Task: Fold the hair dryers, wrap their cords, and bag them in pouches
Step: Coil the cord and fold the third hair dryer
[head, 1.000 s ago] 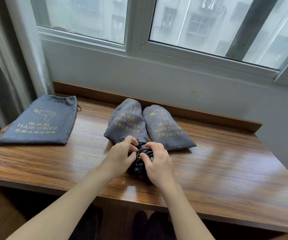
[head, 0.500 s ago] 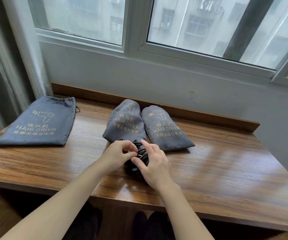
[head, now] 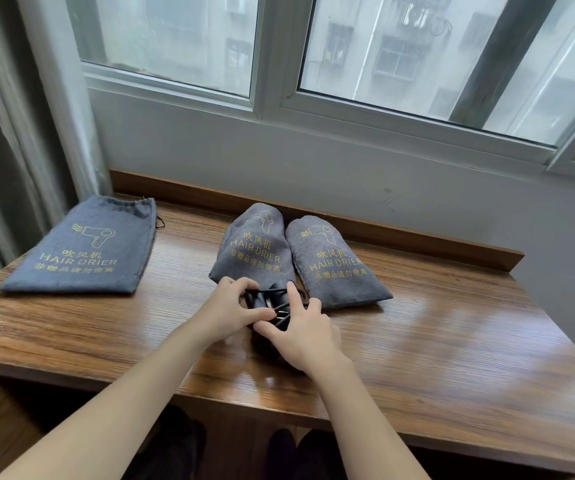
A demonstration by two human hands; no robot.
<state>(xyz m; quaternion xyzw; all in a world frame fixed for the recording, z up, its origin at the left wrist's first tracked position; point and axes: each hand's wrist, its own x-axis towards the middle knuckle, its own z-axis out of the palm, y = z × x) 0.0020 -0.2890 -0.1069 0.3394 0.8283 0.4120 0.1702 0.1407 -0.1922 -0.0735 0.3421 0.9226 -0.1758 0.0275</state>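
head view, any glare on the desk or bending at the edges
Head view: window glare whitens the desk right of the pouches; wide-angle bending curves the window frame and curtain; the hair dryer stays dark and hard to read.

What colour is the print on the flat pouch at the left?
Gold-yellow print on the grey flat pouch, clearest in the head view.

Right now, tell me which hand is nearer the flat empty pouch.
Left. The left hand is on the dryer, on the flat pouch's side; the right hand is farther right.
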